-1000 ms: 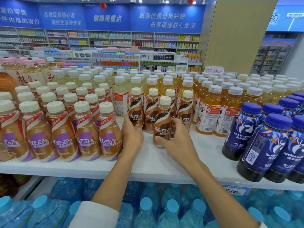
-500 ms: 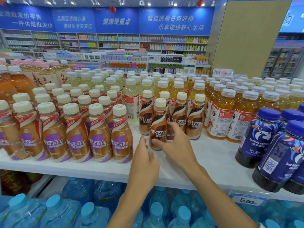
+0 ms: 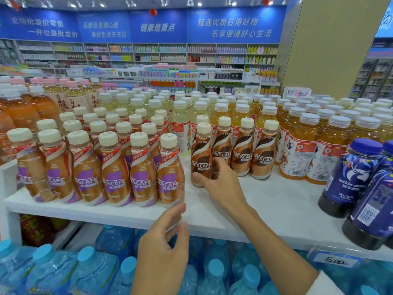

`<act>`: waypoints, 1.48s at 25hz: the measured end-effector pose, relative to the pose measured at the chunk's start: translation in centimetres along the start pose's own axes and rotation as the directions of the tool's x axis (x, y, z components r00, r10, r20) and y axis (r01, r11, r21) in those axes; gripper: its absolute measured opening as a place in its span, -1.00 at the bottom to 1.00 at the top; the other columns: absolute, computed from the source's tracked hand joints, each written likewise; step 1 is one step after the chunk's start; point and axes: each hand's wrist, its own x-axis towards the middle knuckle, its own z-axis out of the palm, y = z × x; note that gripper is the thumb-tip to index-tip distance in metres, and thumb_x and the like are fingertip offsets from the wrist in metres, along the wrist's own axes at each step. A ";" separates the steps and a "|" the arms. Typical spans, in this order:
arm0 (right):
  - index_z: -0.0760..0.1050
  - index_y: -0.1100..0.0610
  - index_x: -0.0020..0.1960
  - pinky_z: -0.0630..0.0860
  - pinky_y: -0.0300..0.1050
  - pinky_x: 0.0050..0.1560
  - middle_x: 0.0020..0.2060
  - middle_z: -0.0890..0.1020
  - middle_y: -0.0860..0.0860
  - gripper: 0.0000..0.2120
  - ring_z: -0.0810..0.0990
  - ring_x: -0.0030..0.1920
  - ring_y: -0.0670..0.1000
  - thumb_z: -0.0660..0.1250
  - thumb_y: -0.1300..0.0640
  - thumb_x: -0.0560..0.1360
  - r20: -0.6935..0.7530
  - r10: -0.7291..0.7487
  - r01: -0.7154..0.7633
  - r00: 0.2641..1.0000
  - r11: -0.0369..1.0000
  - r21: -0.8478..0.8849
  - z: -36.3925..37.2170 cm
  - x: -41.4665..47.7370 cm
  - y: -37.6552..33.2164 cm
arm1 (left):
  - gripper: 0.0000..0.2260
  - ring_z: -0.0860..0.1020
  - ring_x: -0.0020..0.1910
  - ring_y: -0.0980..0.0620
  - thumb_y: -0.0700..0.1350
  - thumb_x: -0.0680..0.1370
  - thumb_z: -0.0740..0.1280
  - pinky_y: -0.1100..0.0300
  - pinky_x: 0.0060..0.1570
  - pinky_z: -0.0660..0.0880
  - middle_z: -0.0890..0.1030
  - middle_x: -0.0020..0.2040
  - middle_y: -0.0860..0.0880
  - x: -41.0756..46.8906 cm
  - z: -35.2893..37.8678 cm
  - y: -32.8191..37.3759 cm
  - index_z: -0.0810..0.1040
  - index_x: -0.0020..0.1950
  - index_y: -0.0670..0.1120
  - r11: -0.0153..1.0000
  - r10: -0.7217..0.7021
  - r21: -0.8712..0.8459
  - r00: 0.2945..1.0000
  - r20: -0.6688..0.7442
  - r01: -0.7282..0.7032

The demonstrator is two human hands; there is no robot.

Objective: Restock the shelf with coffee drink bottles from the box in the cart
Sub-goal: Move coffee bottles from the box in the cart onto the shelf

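Gripping front coffee bottle low on its label with right grip, thumb forward, fingers behind; upright on shelf, at grip's far-left side. Left grip loose, empty, nearer, below shelf edge. Likely full, weighty, rigid, slick-sleeved; best held mid-body, not cap.

- Withdraws left hand from the coffee bottles to the front edge of the shelf.
- Leaves its fingers loosely curled, holding nothing.

Right hand around the front coffee bottle hides the next bottle's base.
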 end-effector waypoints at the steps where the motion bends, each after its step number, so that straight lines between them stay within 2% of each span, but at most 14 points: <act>1: 0.42 -0.02 0.39 0.55 -0.07 0.25 0.25 0.60 -0.10 -0.44 0.57 0.23 -0.07 0.51 -0.07 0.46 0.001 0.005 -0.005 1.000 1.000 -0.005 0.2 0.0 0.1 | -0.69 0.56 0.15 0.34 -0.20 0.59 0.35 0.58 0.04 0.43 0.62 0.19 0.22 0.0 -0.3 -0.2 0.61 0.20 0.20 1.000 -0.008 -0.019 1.000 -0.016 0.007; 3: 0.39 -0.01 0.44 0.52 -0.02 0.32 0.31 0.57 -0.07 -0.41 0.54 0.28 -0.05 0.50 -0.07 0.48 0.008 0.014 -0.013 1.000 1.000 -0.017 0.4 0.1 -0.1 | -0.69 0.56 0.13 0.35 -0.19 0.60 0.34 0.49 0.06 0.46 0.63 0.18 0.21 0.2 -0.5 -0.4 0.61 0.20 0.20 0.999 -0.015 -0.046 0.999 -0.039 0.013; 5: 0.37 0.00 0.47 0.50 0.02 0.35 0.35 0.55 -0.07 -0.37 0.52 0.33 -0.03 0.49 -0.08 0.48 0.008 0.030 -0.029 1.000 0.999 -0.022 0.5 0.2 -0.2 | -0.72 0.53 0.09 0.42 -0.15 0.61 0.33 0.51 -0.04 0.47 0.61 0.17 0.23 0.8 -0.5 -0.3 0.59 0.22 0.19 0.999 -0.015 -0.051 0.998 -0.054 0.012; 8: 0.40 0.00 0.42 0.50 -0.09 0.28 0.30 0.58 -0.08 -0.45 0.54 0.28 -0.04 0.48 -0.06 0.49 0.010 0.026 -0.026 1.000 0.999 -0.026 0.5 0.0 -0.2 | -0.73 0.54 0.09 0.37 -0.13 0.61 0.34 0.56 -0.17 0.44 0.62 0.14 0.24 1.5 -0.5 -0.4 0.53 0.27 0.14 0.999 0.023 -0.034 0.994 -0.103 -0.027; 11: 0.44 0.02 0.38 0.53 -0.10 0.25 0.25 0.60 -0.07 -0.51 0.57 0.23 -0.04 0.47 -0.05 0.51 0.011 0.031 -0.031 0.999 0.999 -0.021 0.5 -0.5 -0.1 | -0.74 0.55 0.11 0.27 -0.15 0.60 0.35 0.47 -0.15 0.44 0.61 0.11 0.22 2.0 -0.4 -0.7 0.53 0.25 0.12 0.999 0.037 -0.032 0.988 -0.148 -0.042; 14: 0.46 0.02 0.34 0.55 -0.05 0.24 0.22 0.62 -0.06 -0.53 0.59 0.20 -0.04 0.48 -0.05 0.50 -0.007 0.037 -0.037 0.999 0.999 -0.018 0.6 -0.5 -0.1 | -0.76 0.56 0.08 0.27 -0.14 0.59 0.38 0.42 -0.16 0.44 0.60 0.09 0.23 2.4 -0.2 -0.8 0.53 0.20 0.11 0.999 0.031 -0.037 0.982 -0.184 -0.039; 18: 0.46 0.01 0.37 0.52 -0.15 0.18 0.23 0.61 -0.09 -0.51 0.58 0.19 -0.07 0.48 -0.06 0.49 0.005 0.023 -0.023 1.000 1.000 -0.004 0.6 -0.6 -0.1 | -0.76 0.57 0.07 0.26 -0.14 0.58 0.39 0.43 -0.18 0.43 0.59 0.08 0.21 2.7 -0.2 -1.0 0.51 0.20 0.09 0.999 0.024 -0.042 0.979 -0.204 -0.033; 23: 0.40 0.04 0.47 0.49 -0.08 0.31 0.34 0.57 -0.07 -0.45 0.54 0.32 -0.02 0.45 -0.03 0.53 0.012 0.037 -0.037 0.999 0.999 0.003 1.3 -0.2 -0.5 | -0.73 0.58 0.07 0.23 -0.13 0.57 0.40 0.42 -0.20 0.44 0.59 0.10 0.19 3.0 -0.2 -1.3 0.49 0.23 0.10 0.999 0.018 -0.029 0.978 -0.206 -0.025; 28: 0.38 0.04 0.48 0.49 -0.08 0.33 0.36 0.55 -0.05 -0.45 0.52 0.34 -0.01 0.42 -0.06 0.55 0.010 0.035 -0.035 0.999 0.999 -0.030 1.4 -0.2 -0.3 | -0.74 0.58 0.08 0.25 -0.12 0.57 0.40 0.48 -0.28 0.47 0.58 0.12 0.19 3.0 -0.3 -1.5 0.48 0.22 0.11 0.999 0.031 -0.022 0.979 -0.200 -0.036; 31: 0.38 0.05 0.47 0.46 -0.15 0.26 0.37 0.54 -0.04 -0.45 0.52 0.33 -0.01 0.42 -0.07 0.55 0.031 0.050 -0.049 0.998 0.997 -0.054 1.0 -0.4 -0.8 | -0.74 0.58 0.07 0.25 -0.12 0.57 0.40 0.47 -0.28 0.46 0.58 0.12 0.20 3.0 -0.3 -1.7 0.48 0.21 0.11 0.999 0.033 -0.020 0.980 -0.195 -0.038; 34: 0.40 0.03 0.40 0.47 -0.19 0.16 0.31 0.55 -0.07 -0.55 0.55 0.25 -0.03 0.40 -0.05 0.57 0.026 0.065 -0.062 0.998 0.995 -0.075 0.6 -2.0 -1.9 | -0.73 0.58 0.07 0.24 -0.14 0.57 0.40 0.48 -0.28 0.47 0.59 0.11 0.19 3.0 -0.3 -1.9 0.49 0.22 0.10 0.999 0.031 -0.028 0.980 -0.194 -0.037; 37: 0.43 -0.03 0.34 0.54 -0.20 0.11 0.21 0.57 -0.14 -0.61 0.57 0.15 -0.13 0.33 -0.15 0.58 0.041 0.002 0.001 0.999 0.997 -0.073 0.3 -4.4 -4.4 | -0.73 0.59 0.07 0.24 -0.15 0.57 0.40 0.44 -0.22 0.47 0.60 0.10 0.18 3.1 -0.3 -2.0 0.50 0.22 0.09 0.998 0.047 -0.021 0.978 -0.205 -0.053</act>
